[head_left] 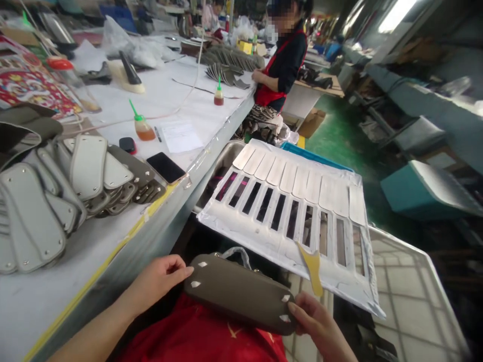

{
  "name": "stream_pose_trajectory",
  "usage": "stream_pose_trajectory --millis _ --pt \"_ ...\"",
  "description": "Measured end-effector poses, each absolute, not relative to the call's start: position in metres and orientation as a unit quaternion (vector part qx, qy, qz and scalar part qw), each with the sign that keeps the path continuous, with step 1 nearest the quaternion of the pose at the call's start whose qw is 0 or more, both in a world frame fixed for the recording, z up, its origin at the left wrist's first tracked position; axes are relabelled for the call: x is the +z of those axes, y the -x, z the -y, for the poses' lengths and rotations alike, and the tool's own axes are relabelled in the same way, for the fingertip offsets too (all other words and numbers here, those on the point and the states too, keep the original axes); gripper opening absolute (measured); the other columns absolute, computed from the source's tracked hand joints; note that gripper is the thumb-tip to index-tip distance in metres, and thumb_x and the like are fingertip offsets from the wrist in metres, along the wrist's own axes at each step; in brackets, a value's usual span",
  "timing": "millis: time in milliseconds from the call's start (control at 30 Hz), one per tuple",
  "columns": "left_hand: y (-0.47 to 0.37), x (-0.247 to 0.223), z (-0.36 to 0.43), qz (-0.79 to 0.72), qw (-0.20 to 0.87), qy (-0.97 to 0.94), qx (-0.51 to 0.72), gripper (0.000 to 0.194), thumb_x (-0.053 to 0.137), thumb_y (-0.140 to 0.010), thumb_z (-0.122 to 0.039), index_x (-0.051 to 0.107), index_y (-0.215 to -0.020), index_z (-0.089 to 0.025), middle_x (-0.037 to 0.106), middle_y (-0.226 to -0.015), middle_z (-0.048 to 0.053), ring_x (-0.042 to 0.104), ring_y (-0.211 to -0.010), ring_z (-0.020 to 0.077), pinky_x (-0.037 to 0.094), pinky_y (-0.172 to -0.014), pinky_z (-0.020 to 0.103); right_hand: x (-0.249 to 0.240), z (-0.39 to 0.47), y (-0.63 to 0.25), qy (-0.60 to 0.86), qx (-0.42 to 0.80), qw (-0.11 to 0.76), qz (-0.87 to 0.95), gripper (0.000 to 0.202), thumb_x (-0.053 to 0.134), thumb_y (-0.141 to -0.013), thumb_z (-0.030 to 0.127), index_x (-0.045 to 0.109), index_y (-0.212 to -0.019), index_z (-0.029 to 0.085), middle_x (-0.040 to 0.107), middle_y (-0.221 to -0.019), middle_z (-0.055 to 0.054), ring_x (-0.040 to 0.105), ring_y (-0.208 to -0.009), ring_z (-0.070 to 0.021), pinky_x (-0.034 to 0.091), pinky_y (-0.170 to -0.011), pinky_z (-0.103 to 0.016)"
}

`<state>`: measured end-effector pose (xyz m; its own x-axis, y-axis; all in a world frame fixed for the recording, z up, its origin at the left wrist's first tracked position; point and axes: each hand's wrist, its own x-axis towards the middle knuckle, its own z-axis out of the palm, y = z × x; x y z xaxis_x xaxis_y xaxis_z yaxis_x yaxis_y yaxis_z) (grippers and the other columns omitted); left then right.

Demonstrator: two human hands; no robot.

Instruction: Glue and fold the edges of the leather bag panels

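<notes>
Head view: both hands (pixel 241 301) grip a flat olive-brown oblong panel (pixel 239 293) with small white corner marks.

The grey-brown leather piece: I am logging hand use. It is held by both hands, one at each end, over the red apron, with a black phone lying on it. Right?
Not quite. The head view shows the phone lying on the workbench, not on the leather piece. The left hand and right hand do hold its ends over the red apron.

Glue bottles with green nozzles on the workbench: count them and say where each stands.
2. One glue bottle stands near the paper sheet and phone; another glue bottle stands farther along, near the co-worker's hand. Clutter beyond may hide more.
</notes>
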<state>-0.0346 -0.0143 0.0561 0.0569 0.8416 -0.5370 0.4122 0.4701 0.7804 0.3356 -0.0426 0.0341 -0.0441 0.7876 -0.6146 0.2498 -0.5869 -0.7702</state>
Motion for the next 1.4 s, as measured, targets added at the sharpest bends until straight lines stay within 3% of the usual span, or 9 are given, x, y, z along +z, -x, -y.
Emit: stream_pose_trajectory --millis 433,733,900,1033,1167,1233,1300,1400 --pt "0.031 0.045 0.007 -0.648 0.528 -0.52 0.174 0.034 0.054 -0.077 -0.047 0.051 -0.061 -0.018 0.053 -0.059 -0.003 0.047 -0.06 0.014 0.034 -0.056 0.023 0.036 0.041 -0.329 0.676 0.594 0.231 0.371 0.042 0.069 -0.066 0.052 0.045 -0.066 0.017 0.052 -0.054 0.003 0.043 -0.046 -0.0077 0.032 -0.045 -0.02" --pt "0.036 0.055 -0.009 -0.637 0.482 -0.593 0.102 0.034 0.058 -0.072 -0.049 0.049 -0.058 -0.018 0.05 -0.052 -0.005 0.046 -0.052 0.0121 0.031 -0.047 0.022 0.038 0.038 -0.325 0.672 0.601 0.225 0.37 0.041 0.07 -0.066 0.05 0.046 -0.065 0.016 0.048 -0.054 0.004 0.04 -0.048 -0.0071 0.03 -0.046 -0.02" --pt "0.036 0.048 -0.014 -0.618 0.559 -0.547 0.081 0.03 0.058 -0.07 -0.044 0.04 -0.065 -0.021 0.046 -0.052 -0.008 0.048 -0.042 0.0114 0.036 -0.034 0.019 0.041 0.036 -0.328 0.676 0.594 0.193 0.391 0.04 0.066 -0.069 0.052 0.049 -0.072 0.016 0.049 -0.059 0.003 0.043 -0.052 -0.0087 0.034 -0.049 -0.021" --pt "0.034 0.044 -0.012 -0.592 0.615 -0.51 0.105 0.03 0.059 -0.071 -0.04 0.035 -0.068 -0.022 0.049 -0.053 -0.009 0.056 -0.045 0.0142 0.047 -0.038 0.024 0.049 0.033 -0.339 0.706 0.538 0.141 0.44 0.043 0.064 -0.07 0.052 0.051 -0.089 0.016 0.058 -0.074 -0.002 0.053 -0.059 -0.0136 0.043 -0.054 -0.027" --pt "0.035 0.041 -0.009 -0.583 0.633 -0.495 0.122 0.032 0.059 -0.073 -0.041 0.034 -0.068 -0.022 0.05 -0.052 -0.009 0.057 -0.045 0.0141 0.048 -0.039 0.024 0.067 0.03 -0.317 0.733 0.321 0.163 0.577 0.05 0.058 -0.076 0.051 0.049 -0.11 0.017 0.06 -0.101 -0.011 0.06 -0.084 -0.0227 0.049 -0.075 -0.039" --pt "0.036 0.04 -0.008 -0.572 0.642 -0.494 0.13 0.033 0.06 -0.073 -0.041 0.034 -0.069 -0.022 0.051 -0.052 -0.009 0.057 -0.046 0.0141 0.048 -0.039 0.024 0.077 0.027 -0.281 0.678 0.236 0.175 0.674 0.052 0.056 -0.079 0.048 0.046 -0.119 0.017 0.057 -0.113 -0.014 0.055 -0.103 -0.0265 0.044 -0.088 -0.044" --pt "0.037 0.039 -0.008 -0.557 0.655 -0.493 0.134 0.034 0.061 -0.072 -0.041 0.034 -0.069 -0.022 0.051 -0.054 -0.009 0.057 -0.047 0.0143 0.048 -0.04 0.024 0.082 0.022 -0.237 0.572 0.236 0.153 0.771 0.06 0.057 -0.079 0.047 0.041 -0.129 0.017 0.05 -0.126 -0.015 0.047 -0.116 -0.0281 0.04 -0.096 -0.045" --pt "0.038 0.039 -0.008 -0.544 0.668 -0.488 0.137 0.033 0.062 -0.071 -0.04 0.034 -0.07 -0.022 0.051 -0.054 -0.009 0.055 -0.046 0.0131 0.047 -0.041 0.024 0.078 0.011 -0.182 0.452 0.26 0.122 0.844 0.082 0.065 -0.07 0.054 0.037 -0.134 0.011 0.045 -0.132 -0.017 0.041 -0.121 -0.0298 0.035 -0.101 -0.046"
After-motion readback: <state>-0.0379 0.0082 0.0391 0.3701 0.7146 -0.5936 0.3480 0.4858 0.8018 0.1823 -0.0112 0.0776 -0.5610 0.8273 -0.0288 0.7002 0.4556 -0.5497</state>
